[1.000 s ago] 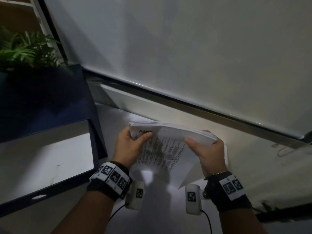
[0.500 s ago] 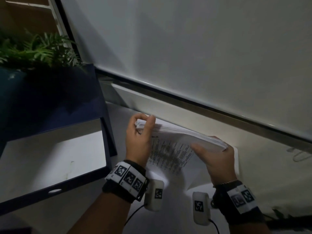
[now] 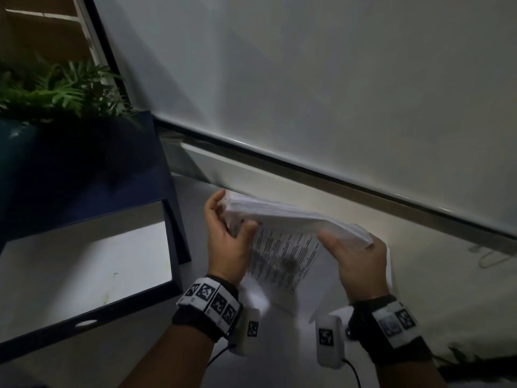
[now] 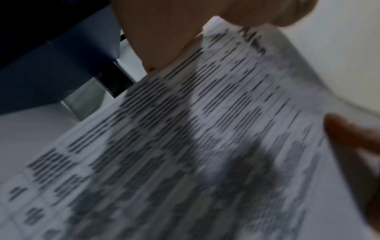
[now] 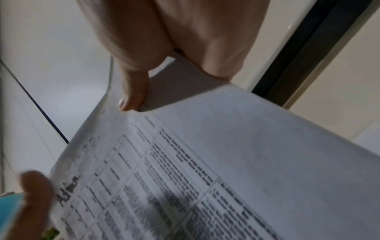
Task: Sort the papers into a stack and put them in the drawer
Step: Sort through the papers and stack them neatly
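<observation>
Holding a thick stack of papers [image 3: 296,219] above a pale desk [image 3: 419,289], a person grips it from both ends. The left hand [image 3: 226,242] curls round the stack's 9 o'clock end, thumb pressed on the printed top sheet; the right hand [image 3: 355,261] pinches the 3 o'clock end, thumb on top and fingers beneath. The sheets look gathered, though their edges seem slightly fanned, so squaring is probably nearly done. A dark blue open drawer [image 3: 170,236] waits at 9 o'clock, just beside the left hand, and no papers can be seen in it. Placing the stack inside remains.
</observation>
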